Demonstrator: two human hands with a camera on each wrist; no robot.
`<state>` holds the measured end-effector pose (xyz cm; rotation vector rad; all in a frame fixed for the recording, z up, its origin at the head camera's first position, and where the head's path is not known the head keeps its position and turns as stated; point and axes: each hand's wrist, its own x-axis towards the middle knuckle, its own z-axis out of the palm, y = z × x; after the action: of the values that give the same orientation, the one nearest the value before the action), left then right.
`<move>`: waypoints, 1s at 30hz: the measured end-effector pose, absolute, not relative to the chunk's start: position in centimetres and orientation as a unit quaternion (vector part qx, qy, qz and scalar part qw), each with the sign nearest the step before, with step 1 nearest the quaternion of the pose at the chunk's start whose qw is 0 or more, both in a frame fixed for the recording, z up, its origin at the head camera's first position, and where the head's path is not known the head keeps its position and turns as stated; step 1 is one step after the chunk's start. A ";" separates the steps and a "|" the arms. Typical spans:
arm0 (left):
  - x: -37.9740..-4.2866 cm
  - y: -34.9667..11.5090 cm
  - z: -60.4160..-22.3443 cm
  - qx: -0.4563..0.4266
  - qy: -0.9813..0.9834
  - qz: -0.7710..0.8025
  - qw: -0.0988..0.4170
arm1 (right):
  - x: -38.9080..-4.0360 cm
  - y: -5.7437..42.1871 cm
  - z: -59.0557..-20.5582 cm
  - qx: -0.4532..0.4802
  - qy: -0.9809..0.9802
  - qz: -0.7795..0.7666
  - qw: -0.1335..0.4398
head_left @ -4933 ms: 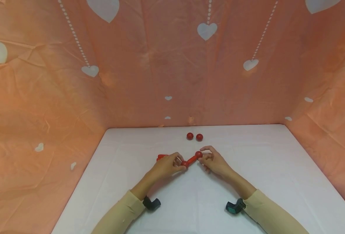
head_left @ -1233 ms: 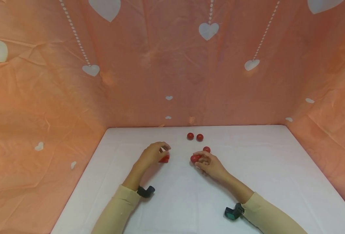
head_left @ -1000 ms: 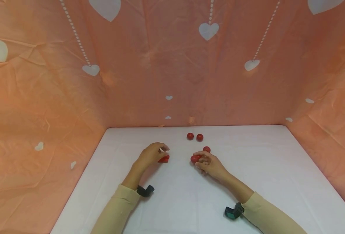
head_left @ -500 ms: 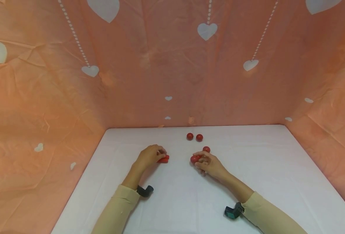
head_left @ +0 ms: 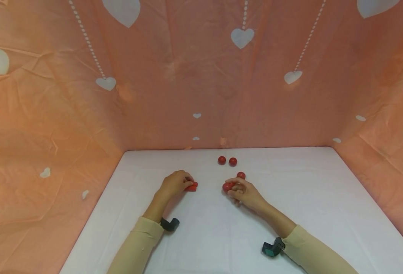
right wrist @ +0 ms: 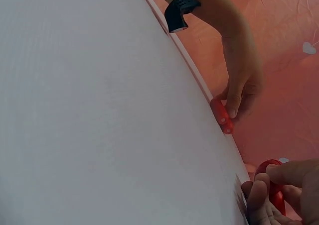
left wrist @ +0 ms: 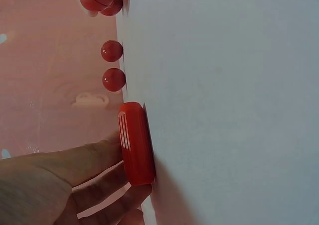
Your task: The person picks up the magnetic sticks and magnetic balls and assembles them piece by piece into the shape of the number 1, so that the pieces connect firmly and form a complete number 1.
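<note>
Reading the head view as our dial, we see the left hand (head_left: 175, 183) with its fingers pinching a red stick (head_left: 195, 184), a second stick (head_left: 191, 188) just beside it towards seven o'clock, both on the worktop (head_left: 215, 232). At that hand's three o'clock, the right hand (head_left: 247, 195) has its fingers clamped on a red dumbbell (head_left: 227, 187), hiding its middle from us. The dumbbell's far ball shows at that hand's twelve o'clock, between it and two loose balls (head_left: 222, 160) towards eleven. Heart-patterned cloth (head_left: 201, 76) rises at our twelve o'clock.
</note>
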<state>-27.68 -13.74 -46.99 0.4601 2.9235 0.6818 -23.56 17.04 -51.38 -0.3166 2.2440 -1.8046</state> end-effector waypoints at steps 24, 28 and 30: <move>-27.8 -13.6 -46.5 0.147 0.963 0.226 0.016 | -23.6 17.1 -51.3 -0.117 0.769 -0.617 0.120; -27.7 -13.4 -46.2 0.150 0.962 0.228 0.020 | -23.5 17.1 -51.4 -0.117 0.768 -0.618 0.120; -27.6 -13.2 -46.1 0.153 0.960 0.232 0.024 | -23.5 17.1 -51.4 -0.116 0.767 -0.619 0.119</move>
<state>-27.57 -13.18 -46.10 0.4735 2.9727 0.7175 -23.51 17.07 -51.38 -0.3383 2.2435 -1.8098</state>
